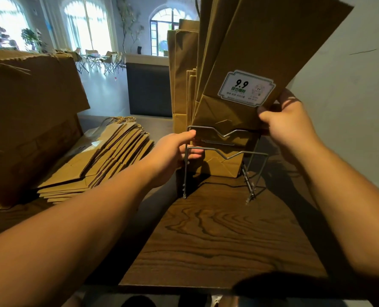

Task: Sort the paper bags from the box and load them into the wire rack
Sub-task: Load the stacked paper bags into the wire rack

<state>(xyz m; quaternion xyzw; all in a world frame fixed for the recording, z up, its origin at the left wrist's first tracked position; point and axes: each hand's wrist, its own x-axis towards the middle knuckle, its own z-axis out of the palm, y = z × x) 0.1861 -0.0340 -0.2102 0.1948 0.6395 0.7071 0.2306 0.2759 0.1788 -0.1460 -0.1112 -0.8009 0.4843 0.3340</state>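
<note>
Paper bag (261,58), upper right, pinched by our right hand (283,125): we slide it straight down while left hand (175,151) grips the wire rack (224,134) steady.

1 wire rack (219,138) stands on 1 desk (217,240). 1 cardboard box (29,120) sits far left. 1 fanned stack of flat bags (100,160), too many to count. 1 sticker (246,88). 2 hands.
</note>
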